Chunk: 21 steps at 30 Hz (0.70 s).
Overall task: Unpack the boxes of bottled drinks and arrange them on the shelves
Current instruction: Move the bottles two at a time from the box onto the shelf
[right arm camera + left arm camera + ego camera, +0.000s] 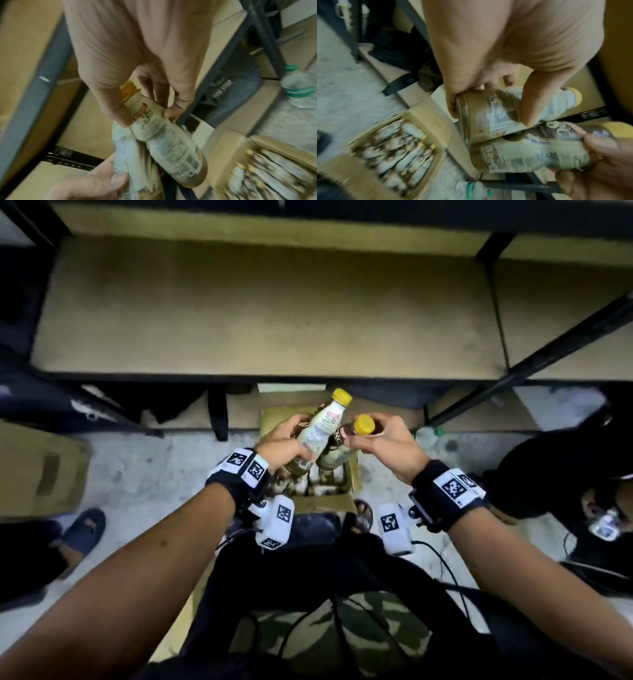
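Note:
Over an open cardboard box [329, 503] of bottled drinks on the floor, each of my hands holds one yellow-capped bottle. My left hand [295, 440] grips the lower body of the pale-labelled bottle [323, 424], thumb across its label [498, 113]. My right hand [367, 436] pinches the second bottle [334, 457] at its neck, just under the cap [364, 424]. The two bottles [530, 150] touch side by side. In the right wrist view the right-hand bottle [173, 146] hangs cap-up from the fingers. A bare tan shelf board [267, 302] lies ahead. Several bottles remain in the box [397, 150].
Black shelf uprights and rails [534, 361] frame the boards. A clear water bottle with a green band [299, 88] stands on the floor to the right. Another person [548, 470] crouches at the right; a sandalled foot [82, 530] and a flat cardboard box [37, 467] are at the left.

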Motion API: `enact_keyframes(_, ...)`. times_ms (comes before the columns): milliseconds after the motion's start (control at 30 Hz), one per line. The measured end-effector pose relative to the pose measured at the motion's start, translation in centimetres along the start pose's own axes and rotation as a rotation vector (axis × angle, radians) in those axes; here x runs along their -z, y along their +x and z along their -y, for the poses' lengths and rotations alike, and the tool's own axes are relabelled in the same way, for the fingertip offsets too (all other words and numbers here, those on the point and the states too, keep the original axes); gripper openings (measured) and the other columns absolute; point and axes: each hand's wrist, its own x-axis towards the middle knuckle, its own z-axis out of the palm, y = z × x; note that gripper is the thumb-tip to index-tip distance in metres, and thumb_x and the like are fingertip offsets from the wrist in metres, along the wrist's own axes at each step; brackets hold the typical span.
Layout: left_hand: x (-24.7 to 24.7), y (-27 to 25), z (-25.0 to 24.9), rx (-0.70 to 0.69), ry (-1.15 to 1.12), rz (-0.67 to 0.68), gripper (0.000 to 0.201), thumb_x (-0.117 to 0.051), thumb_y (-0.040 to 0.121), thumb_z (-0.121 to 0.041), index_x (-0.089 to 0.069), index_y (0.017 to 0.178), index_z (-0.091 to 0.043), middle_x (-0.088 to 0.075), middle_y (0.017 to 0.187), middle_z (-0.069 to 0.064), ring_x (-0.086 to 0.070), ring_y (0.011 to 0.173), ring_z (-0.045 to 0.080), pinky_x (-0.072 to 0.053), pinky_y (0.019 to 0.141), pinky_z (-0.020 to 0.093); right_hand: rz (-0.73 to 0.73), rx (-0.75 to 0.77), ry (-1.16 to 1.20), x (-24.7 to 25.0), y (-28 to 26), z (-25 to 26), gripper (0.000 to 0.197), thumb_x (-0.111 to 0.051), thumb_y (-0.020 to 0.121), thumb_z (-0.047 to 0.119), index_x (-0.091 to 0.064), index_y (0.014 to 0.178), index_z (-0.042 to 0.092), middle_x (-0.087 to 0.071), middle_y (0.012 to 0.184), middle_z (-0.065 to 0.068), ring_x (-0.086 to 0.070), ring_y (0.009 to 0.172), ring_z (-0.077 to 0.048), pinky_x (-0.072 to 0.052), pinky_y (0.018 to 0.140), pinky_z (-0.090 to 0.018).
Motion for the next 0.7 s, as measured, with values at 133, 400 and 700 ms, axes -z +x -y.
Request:
enact_keyframes(133, 1.8, -1.7, -7.4, -0.229, -0.081, -0.056, 0.066, -0.078, 0.064, -0.014, -0.055, 0.125, -0.026, -0.067, 0.117, 0.004, -0.064, 0.108, 0.022, -0.049, 0.097, 0.042, -0.072, 0.271, 0.094, 0.7, -1.0, 7.6, 0.028, -0.081, 0.076, 0.011, -0.071, 0.101, 0.002, -0.075, 0.098, -0.009, -0.071, 0.092, -0.018, -0.057, 0.085, -0.030)
enact_keyframes(400, 6.7, -5.9, -22.6, -0.688, 0.015, -0.175, 0.039, -0.073, 0.082, -0.010, -0.060, 0.119, -0.012, -0.069, 0.108, 0.002, -0.066, 0.095, 0.009, -0.053, 0.089, 0.025, -0.127, 0.791, 0.154, 2.7, -2.4, 22.1, 0.022, -0.074, 0.084, 0.010, -0.071, 0.103, 0.000, -0.074, 0.096, -0.009, -0.066, 0.086, -0.011, -0.053, 0.077, -0.024)
enact_keyframes(700, 10.5, -6.2, -32.8, -0.966, 0.060, -0.470, 0.041, -0.073, 0.082, -0.015, -0.050, 0.117, -0.015, -0.064, 0.112, 0.000, -0.062, 0.104, 0.011, -0.049, 0.094, 0.031, -0.160, 0.953, 0.122, 3.5, 0.0, 32.8, 0.017, -0.072, 0.086, 0.011, -0.070, 0.099, 0.001, -0.072, 0.090, -0.008, -0.066, 0.081, -0.011, -0.054, 0.073, -0.025)
